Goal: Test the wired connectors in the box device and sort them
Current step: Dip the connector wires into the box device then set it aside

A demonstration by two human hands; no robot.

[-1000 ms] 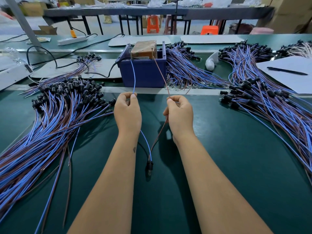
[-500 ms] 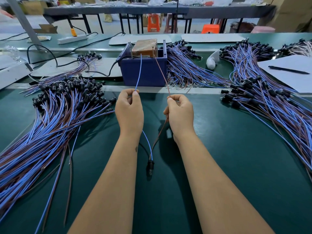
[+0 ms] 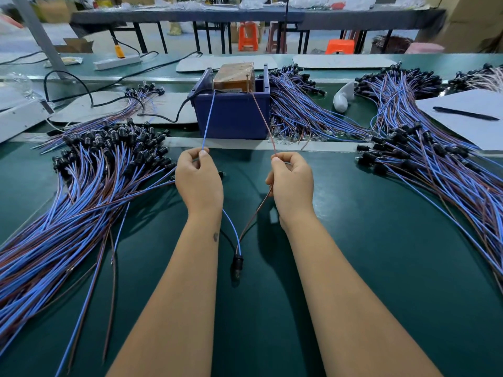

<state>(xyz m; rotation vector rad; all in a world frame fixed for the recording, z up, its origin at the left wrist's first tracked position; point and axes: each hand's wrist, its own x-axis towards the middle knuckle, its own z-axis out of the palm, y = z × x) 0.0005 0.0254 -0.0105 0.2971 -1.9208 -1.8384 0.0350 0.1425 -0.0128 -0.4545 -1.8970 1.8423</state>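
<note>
1. Head view: the left hand (image 3: 200, 177) pinches a blue wire (image 3: 209, 118) between thumb and fingertips; the wire runs up from the hand to the top of the blue box device (image 3: 233, 111).
2. The right hand (image 3: 292, 178) pinches a brown wire (image 3: 263, 118), which slants up to the same box, near the tan block (image 3: 234, 76) sitting in it.
3. Both wires pass under the hands and meet at a black connector (image 3: 237, 263), which lies on the green desk (image 3: 381, 268) between the forearms.
4. A large pile of wired connectors (image 3: 81, 186) spreads on the desk to the left, another pile (image 3: 435, 164) to the right, and a third (image 3: 302, 112) just right of the box.
5. A white sheet (image 3: 479, 126) with a black pen (image 3: 465, 113) lies at far right; a black cable (image 3: 174, 115) leads to the box from the left.
</note>
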